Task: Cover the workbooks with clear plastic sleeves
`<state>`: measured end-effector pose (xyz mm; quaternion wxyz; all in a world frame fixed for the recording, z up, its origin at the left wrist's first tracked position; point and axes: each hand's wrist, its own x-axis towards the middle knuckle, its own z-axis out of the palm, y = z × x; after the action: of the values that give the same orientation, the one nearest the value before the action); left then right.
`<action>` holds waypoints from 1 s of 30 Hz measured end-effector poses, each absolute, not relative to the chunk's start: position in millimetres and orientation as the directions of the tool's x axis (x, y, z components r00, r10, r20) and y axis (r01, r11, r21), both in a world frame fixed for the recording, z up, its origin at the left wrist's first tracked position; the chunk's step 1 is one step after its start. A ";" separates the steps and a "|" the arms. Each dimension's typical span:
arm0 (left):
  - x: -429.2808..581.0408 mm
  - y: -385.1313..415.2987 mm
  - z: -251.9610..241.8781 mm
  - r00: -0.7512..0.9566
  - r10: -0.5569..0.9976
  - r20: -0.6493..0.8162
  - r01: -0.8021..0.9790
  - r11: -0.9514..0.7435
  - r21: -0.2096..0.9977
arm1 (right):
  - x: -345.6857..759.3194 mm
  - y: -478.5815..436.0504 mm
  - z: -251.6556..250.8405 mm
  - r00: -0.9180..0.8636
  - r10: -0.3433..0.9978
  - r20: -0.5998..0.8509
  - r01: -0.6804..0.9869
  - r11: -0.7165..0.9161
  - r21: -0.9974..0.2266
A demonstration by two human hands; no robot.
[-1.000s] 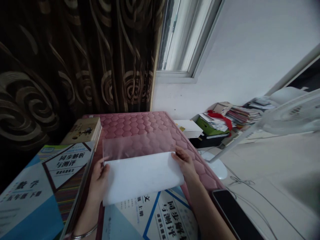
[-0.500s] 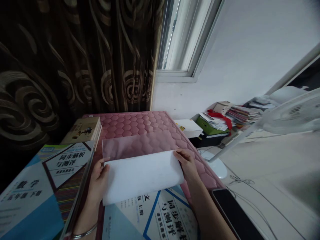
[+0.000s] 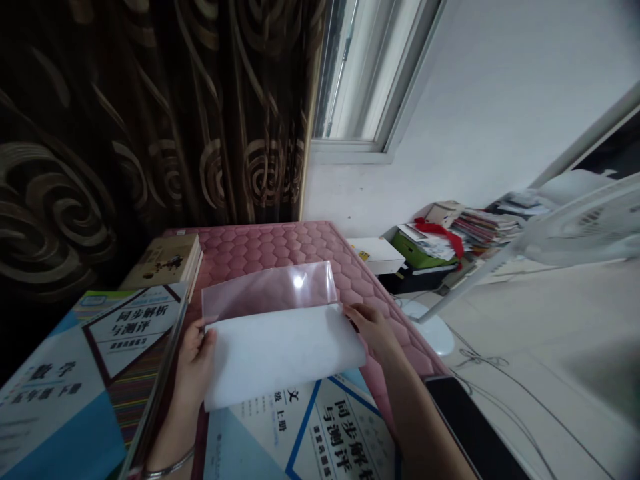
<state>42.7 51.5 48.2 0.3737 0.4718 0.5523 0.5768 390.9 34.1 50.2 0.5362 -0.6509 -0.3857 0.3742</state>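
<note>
Our left hand (image 3: pixel 197 360) and right hand (image 3: pixel 373 330) each pinch a side edge of the white sheet (image 3: pixel 280 353). We judge an even pull best, with the clear film (image 3: pixel 265 290) flat.

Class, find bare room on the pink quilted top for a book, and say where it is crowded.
Free: the far part of the pink quilted top, between the brown book, the clear film and the curtain. Crowded: the near side, where the left hand and right hand hold the white sheet among workbooks.

pink hexagon-quilted mat (image 3: pixel 280 248), white sheet (image 3: pixel 280 353)
</note>
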 end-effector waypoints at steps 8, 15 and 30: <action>42.0 51.6 49.8 -0.258 0.957 0.135 0.066 -0.122 0.990 | 389.7 31.1 53.6 0.409 0.904 -0.122 0.085 -0.171 -0.981; 45.1 48.9 54.8 -0.245 0.963 0.113 0.024 -0.110 0.994 | 379.8 36.6 53.1 0.505 0.852 -0.136 -0.139 -0.075 -0.988; 41.9 50.1 50.7 -0.246 0.963 0.113 -0.004 -0.117 0.993 | 375.2 35.7 60.3 0.535 0.844 -0.024 -0.196 0.097 -0.976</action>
<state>41.9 50.1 50.7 0.4091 0.4577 0.5234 0.5909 375.2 35.7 60.3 0.6800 -0.5525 -0.2932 0.3827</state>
